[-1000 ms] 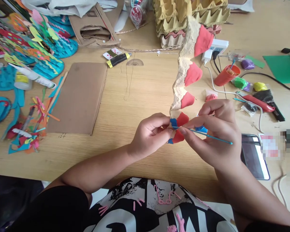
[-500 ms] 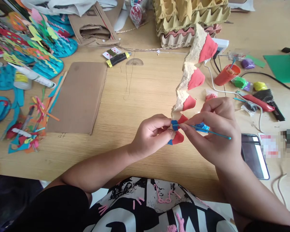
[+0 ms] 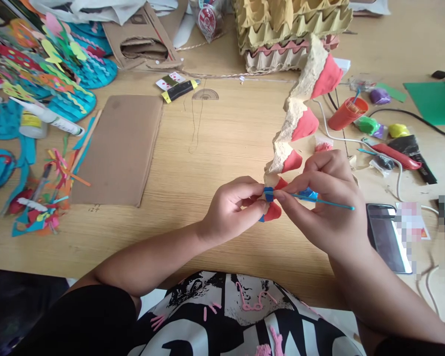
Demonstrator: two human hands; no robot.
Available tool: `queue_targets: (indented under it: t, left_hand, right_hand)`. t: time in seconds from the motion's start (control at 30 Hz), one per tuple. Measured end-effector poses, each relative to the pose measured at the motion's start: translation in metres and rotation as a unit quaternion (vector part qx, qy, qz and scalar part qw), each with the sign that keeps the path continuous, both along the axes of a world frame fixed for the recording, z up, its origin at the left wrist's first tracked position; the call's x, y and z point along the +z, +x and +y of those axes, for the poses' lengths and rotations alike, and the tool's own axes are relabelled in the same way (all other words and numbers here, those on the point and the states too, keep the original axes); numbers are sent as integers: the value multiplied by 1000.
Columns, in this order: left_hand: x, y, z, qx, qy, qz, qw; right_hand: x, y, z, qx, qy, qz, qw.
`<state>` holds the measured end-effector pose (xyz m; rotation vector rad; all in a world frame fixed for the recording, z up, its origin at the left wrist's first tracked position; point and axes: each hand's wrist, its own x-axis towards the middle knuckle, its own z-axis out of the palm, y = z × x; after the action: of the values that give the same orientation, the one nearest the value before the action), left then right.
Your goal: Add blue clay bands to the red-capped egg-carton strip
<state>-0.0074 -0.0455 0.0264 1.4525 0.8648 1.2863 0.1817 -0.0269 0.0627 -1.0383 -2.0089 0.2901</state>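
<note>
A strip cut from an egg carton (image 3: 284, 155) runs upward from my hands, its peaks coated in red clay (image 3: 304, 123) on the right side. My left hand (image 3: 232, 205) pinches the strip's lower end, thumb and fingers closed near a blue clay patch (image 3: 269, 194). Between the thumb and fingertips of my right hand (image 3: 322, 198) is a thin light-blue stick (image 3: 332, 202), its tip lying against the blue patch. More blue material (image 3: 308, 194) shows partly behind my right fingers; I cannot tell whether it rests on the table.
Egg trays (image 3: 292, 29) are stacked at the back. Cardboard (image 3: 116, 148) lies on the left, near paper scraps (image 3: 40, 202) and a glue bottle (image 3: 48, 116). To the right are an orange cup (image 3: 346, 113), clay lumps (image 3: 398, 130), a cable and a phone (image 3: 387, 237).
The upper end of the egg carton strip has swung to the right. Both hands keep nearly the same place and grip, the stick still at the blue patch.
</note>
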Motion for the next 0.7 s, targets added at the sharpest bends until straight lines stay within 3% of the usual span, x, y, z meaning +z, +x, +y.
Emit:
queue_targets:
  t: [0.2,0.37,0.6,0.7]
  left_hand:
    - [-3,-2,0,-12,-18,-6,1000]
    - [-11,-3,-1,-30,-96,-64,993]
    - [-14,-5,1,-53,-130,-122,983]
    - [-13,-5,0,-51,-139,-124,981]
  right_hand:
    - [-3,1,3,3,-19,24,1000]
    - [2,5,1,-13,-29,50,998]
    - [6,6,0,48,18,-31,998]
    - [3,6,1,42,19,-42,998]
